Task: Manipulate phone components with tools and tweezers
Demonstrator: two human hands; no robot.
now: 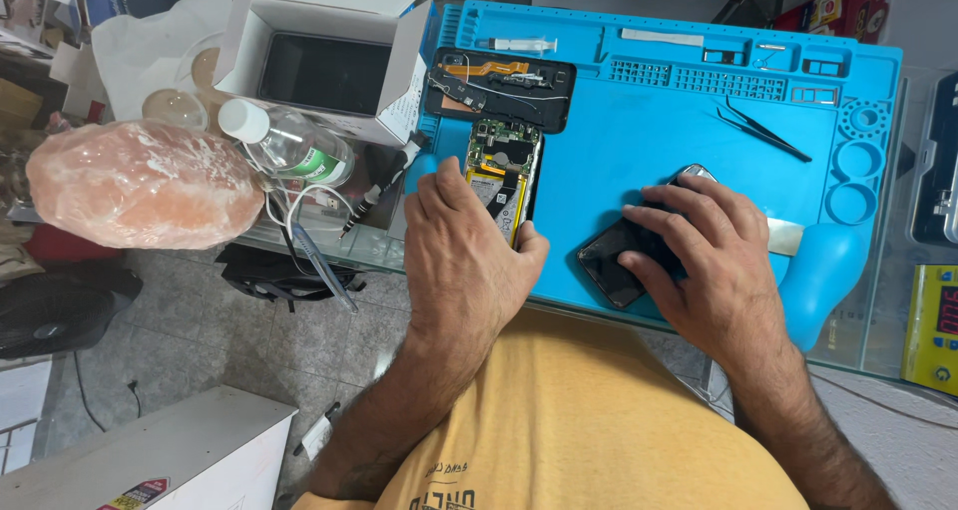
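My left hand point(464, 246) rests over the near end of an opened phone point(504, 166) whose circuit board and battery show, lying on a blue repair mat point(659, 151). My right hand point(714, 255) presses flat on a dark phone screen panel point(611, 265) near the mat's front edge, fingers spread over it. A black phone back cover point(499, 91) with an orange flex cable lies just beyond the opened phone.
Black tweezers point(763, 131) and a syringe point(519, 44) lie on the mat. A metal strip point(786, 236) sticks out beside my right hand. To the left stand a white open box point(329, 56), a clear bottle point(284, 141), a pink salt rock point(145, 186) and cables.
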